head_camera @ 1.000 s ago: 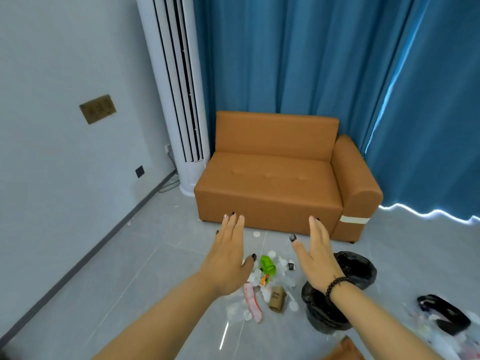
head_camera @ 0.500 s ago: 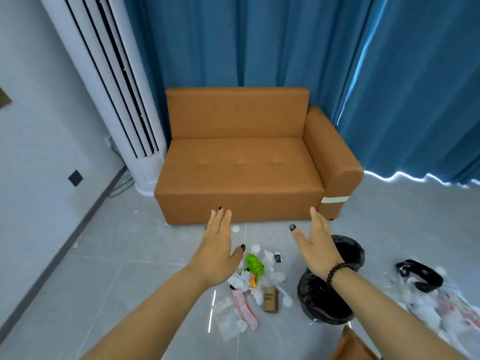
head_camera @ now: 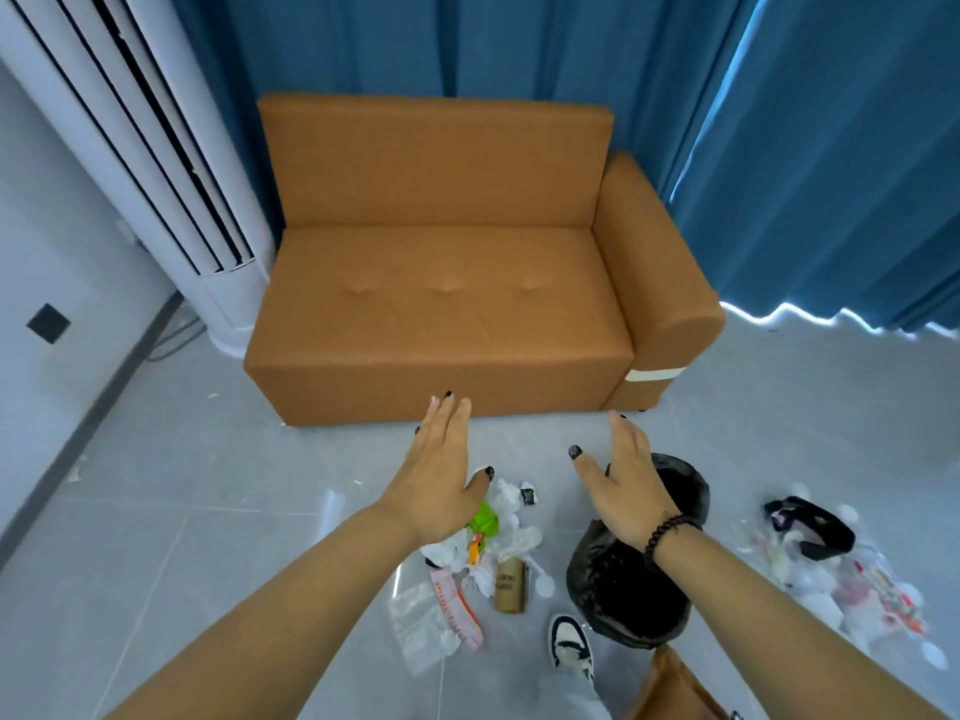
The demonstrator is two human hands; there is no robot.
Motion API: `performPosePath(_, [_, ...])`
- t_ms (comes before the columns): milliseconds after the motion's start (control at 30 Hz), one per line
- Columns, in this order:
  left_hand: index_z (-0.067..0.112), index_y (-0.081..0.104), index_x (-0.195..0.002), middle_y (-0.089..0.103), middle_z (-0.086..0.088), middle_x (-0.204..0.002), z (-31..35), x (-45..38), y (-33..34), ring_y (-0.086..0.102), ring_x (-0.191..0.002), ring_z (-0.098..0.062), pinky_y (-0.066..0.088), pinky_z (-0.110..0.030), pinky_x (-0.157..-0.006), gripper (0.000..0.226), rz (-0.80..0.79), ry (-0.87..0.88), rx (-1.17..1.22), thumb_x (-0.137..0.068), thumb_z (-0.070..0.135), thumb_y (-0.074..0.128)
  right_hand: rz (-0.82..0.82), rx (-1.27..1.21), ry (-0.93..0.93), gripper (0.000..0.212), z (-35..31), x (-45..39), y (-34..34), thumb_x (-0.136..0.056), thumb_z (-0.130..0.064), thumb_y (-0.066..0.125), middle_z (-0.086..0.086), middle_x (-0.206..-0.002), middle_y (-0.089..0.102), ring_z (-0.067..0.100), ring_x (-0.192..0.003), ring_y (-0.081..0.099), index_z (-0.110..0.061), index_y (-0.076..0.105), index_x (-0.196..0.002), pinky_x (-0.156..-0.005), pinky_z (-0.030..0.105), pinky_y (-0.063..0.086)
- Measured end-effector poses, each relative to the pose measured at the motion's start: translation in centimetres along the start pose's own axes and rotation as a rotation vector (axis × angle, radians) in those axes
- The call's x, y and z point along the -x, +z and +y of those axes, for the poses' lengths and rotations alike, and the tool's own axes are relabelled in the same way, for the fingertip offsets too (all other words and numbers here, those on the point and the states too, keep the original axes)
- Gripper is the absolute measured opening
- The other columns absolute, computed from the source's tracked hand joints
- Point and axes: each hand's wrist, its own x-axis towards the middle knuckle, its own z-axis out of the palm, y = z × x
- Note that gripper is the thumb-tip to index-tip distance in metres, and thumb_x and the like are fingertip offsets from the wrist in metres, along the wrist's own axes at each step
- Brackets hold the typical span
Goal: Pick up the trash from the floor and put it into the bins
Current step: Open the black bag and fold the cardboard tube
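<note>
A pile of trash lies on the grey floor in front of me: a green wrapper [head_camera: 483, 523], white crumpled scraps [head_camera: 511, 537], a brown cardboard tube [head_camera: 509, 585], a pink packet [head_camera: 457, 608] and a clear plastic bag [head_camera: 422, 623]. A bin lined with a black bag [head_camera: 631, 589] stands right of the pile. My left hand [head_camera: 436, 475] is stretched out flat above the pile, holding nothing. My right hand [head_camera: 626, 483] is held out with straight fingers above the black bin, also holding nothing.
A brown sofa [head_camera: 447, 304] stands just beyond the trash. A white tower air conditioner [head_camera: 156, 168] is at the left by the wall, blue curtains behind. More scattered litter and a black object [head_camera: 810, 524] lie at the right. My shoe [head_camera: 570, 649] is near the bin.
The view has moved closer to the sofa and tilted down; the pile and bin now sit nearer. Both hands stay stretched out flat and hold nothing. My shoe has come into view.
</note>
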Motion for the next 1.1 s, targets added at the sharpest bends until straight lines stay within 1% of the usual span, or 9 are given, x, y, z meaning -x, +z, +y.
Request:
performPosePath(267, [0.008, -0.005, -0.151, -0.009, -0.006, -0.161, 2.5, -7.9, 5.3, -0.015, -0.147, -0.019, 0.001, -0.033, -0.121, 0.077, 0.032, -0.14, -0.019, -0.098, 0.03, 0.046, -0.15, 0.084, -0.083, 0.071, 5.7, -10.9, -3.2, -0.098, -0.036, 0.042, 0.006, -0.158, 0.003, 0.018, -0.145, 0.011, -0.01, 0.002, -0.151, -0.112, 0.025, 0.017])
performPosePath(400, [0.008, -0.005, -0.152, -0.008, -0.007, -0.161, 3.9, -11.5, 9.2, -0.011, -0.148, -0.02, 0.002, -0.031, -0.12, 0.076, 0.014, -0.222, 0.045, -0.098, 0.026, 0.046, -0.229, 0.139, -0.104, 0.068, 9.3, -15.6, -4.8, -0.099, -0.036, 0.041, 0.004, -0.158, 0.002, 0.017, -0.145, 0.012, -0.011, 0.004, -0.151, -0.112, 0.026, 0.019])
performPosePath(533, [0.011, -0.003, -0.152, -0.003, -0.006, -0.161, 4.2, -14.2, 14.5, -0.003, -0.149, -0.019, 0.011, -0.031, -0.119, 0.078, -0.069, -0.307, 0.177, -0.096, 0.025, 0.049, -0.284, 0.138, -0.045, 0.066, 13.7, -18.7, -4.4, -0.098, -0.035, 0.042, 0.006, -0.158, 0.005, 0.019, -0.144, 0.014, -0.011, 0.009, -0.15, -0.112, 0.029, 0.02])
performPosePath(633, [0.01, -0.003, -0.152, 0.0, -0.006, -0.161, 3.6, -16.3, 18.3, 0.0, -0.149, -0.018, 0.013, -0.03, -0.119, 0.077, -0.12, -0.337, 0.225, -0.096, 0.024, 0.049, -0.307, 0.141, 0.0, 0.065, 17.0, -20.6, -3.0, -0.099, -0.034, 0.042, 0.005, -0.157, 0.006, 0.02, -0.144, 0.016, -0.01, 0.011, -0.151, -0.111, 0.028, 0.022])
performPosePath(767, [0.01, -0.003, -0.152, 0.005, -0.007, -0.16, 1.9, -19.5, 23.5, 0.014, -0.147, -0.022, 0.019, -0.029, -0.114, 0.076, -0.202, -0.342, 0.235, -0.097, 0.023, 0.048, -0.308, 0.098, 0.07, 0.064, 21.7, -22.8, 0.1, -0.098, -0.035, 0.043, 0.002, -0.156, 0.008, 0.021, -0.143, 0.02, -0.013, 0.014, -0.15, -0.111, 0.031, 0.024])
performPosePath(833, [0.011, -0.003, -0.152, 0.008, -0.008, -0.16, 0.5, -20.7, 26.4, 0.024, -0.143, -0.025, 0.026, -0.032, -0.112, 0.076, -0.245, -0.33, 0.213, -0.097, 0.025, 0.048, -0.309, 0.065, 0.113, 0.063, 24.1, -23.5, 2.0, -0.098, -0.035, 0.044, 0.003, -0.156, 0.009, 0.022, -0.142, 0.022, -0.013, 0.015, -0.15, -0.113, 0.034, 0.026])
performPosePath(900, [0.013, -0.006, -0.152, 0.008, -0.007, -0.16, -0.8, -21.5, 29.6, 0.027, -0.142, -0.027, 0.03, -0.034, -0.11, 0.077, -0.3, -0.324, 0.183, -0.098, 0.027, 0.047, -0.322, 0.05, 0.149, 0.063, 26.9, -24.1, 3.9, -0.098, -0.033, 0.045, 0.004, -0.155, 0.011, 0.022, -0.141, 0.024, -0.012, 0.016, -0.15, -0.114, 0.033, 0.026])
performPosePath(1000, [0.014, -0.01, -0.152, 0.009, -0.007, -0.16, -2.3, -22.2, 33.6, 0.033, -0.139, -0.028, 0.031, -0.034, -0.108, 0.079, -0.386, -0.321, 0.146, -0.098, 0.026, 0.046, -0.35, 0.045, 0.199, 0.061, 30.8, -24.4, 5.7, -0.098, -0.03, 0.045, 0.004, -0.154, 0.012, 0.019, -0.138, 0.026, -0.009, 0.018, -0.149, -0.108, 0.023, 0.023])
performPosePath(1100, [0.017, -0.011, -0.152, 0.012, -0.009, -0.159, -3.6, -22.8, 37.7, 0.051, -0.124, -0.031, 0.041, -0.041, -0.101, 0.079, -0.496, -0.351, 0.128, -0.097, 0.027, 0.045, -0.374, -0.01, 0.294, 0.059, 34.4, -24.7, 7.0, -0.097, -0.028, 0.047, 0.007, -0.152, 0.017, 0.019, -0.121, 0.044, -0.009, 0.022, -0.148, -0.098, 0.022, 0.033])
